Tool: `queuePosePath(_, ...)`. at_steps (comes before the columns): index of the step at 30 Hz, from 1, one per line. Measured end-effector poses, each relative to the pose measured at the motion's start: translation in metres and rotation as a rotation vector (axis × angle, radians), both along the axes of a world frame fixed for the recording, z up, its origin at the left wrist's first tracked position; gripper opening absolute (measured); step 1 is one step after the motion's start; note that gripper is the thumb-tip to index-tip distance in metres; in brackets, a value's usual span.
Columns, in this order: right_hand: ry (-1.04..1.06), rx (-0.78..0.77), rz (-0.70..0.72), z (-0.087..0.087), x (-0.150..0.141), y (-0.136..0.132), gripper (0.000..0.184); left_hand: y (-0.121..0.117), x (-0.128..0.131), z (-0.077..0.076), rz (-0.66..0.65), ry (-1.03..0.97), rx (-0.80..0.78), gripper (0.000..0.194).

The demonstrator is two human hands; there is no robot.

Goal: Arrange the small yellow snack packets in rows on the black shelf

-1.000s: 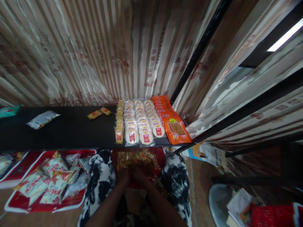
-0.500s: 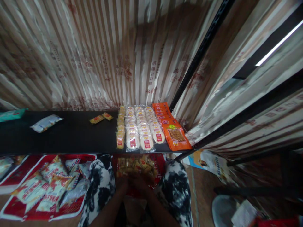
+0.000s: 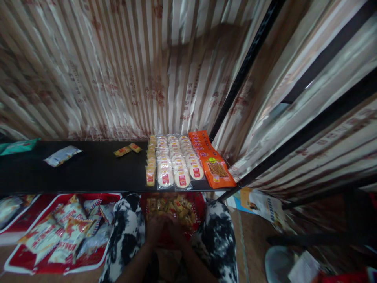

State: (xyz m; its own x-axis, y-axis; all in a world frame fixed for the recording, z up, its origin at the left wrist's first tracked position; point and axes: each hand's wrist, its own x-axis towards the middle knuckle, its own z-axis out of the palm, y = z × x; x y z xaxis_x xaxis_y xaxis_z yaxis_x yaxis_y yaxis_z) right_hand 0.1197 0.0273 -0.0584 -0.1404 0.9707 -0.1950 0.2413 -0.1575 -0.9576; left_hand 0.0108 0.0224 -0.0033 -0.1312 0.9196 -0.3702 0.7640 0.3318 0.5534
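Both my hands are low between my knees, close together over the near part of a red basket (image 3: 201,201) of small wrapped snacks (image 3: 176,204). The fingers of my left hand (image 3: 156,228) are drawn together, and my right hand (image 3: 174,228) is closed beside it. Dim light hides anything they hold. On the black shelf (image 3: 97,173) above, yellow-wrapped snacks (image 3: 150,175) form a row beside several rows of round white crackers (image 3: 182,179). Orange snack bags (image 3: 216,169) overlap at the right end.
Two loose yellow packets (image 3: 122,151), a white packet (image 3: 63,155) and a green packet (image 3: 20,146) lie farther left on the shelf. A red basket (image 3: 8,264) of white snack bags stands by my left leg. A black post (image 3: 235,90) rises at right; a grey basin (image 3: 275,261) sits on the floor.
The view has shifted slightly, moving most things on the left a little rightward. My hands stay together over the basket; the shelf goods keep their arrangement.
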Motion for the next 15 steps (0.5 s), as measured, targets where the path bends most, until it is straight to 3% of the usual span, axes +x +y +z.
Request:
queuePosePath(5, 0.009, 0.071, -0.11, 0.001, 0.003, -0.002, 0.045, 0.002, -0.003, -0.002, 0.086, -0.154, 0.085, 0.033)
queuePosePath(10, -0.036, 0.181, -0.208, 0.007, 0.01, 0.0, 0.037, 0.005, -0.006, -0.009, 0.23, -0.481, 0.17, 0.031)
queuePosePath(15, 0.122, 0.09, -0.228, 0.018, 0.008, -0.002, 0.034, 0.004, -0.008, -0.007, 0.423, -0.687, 0.228, 0.03)
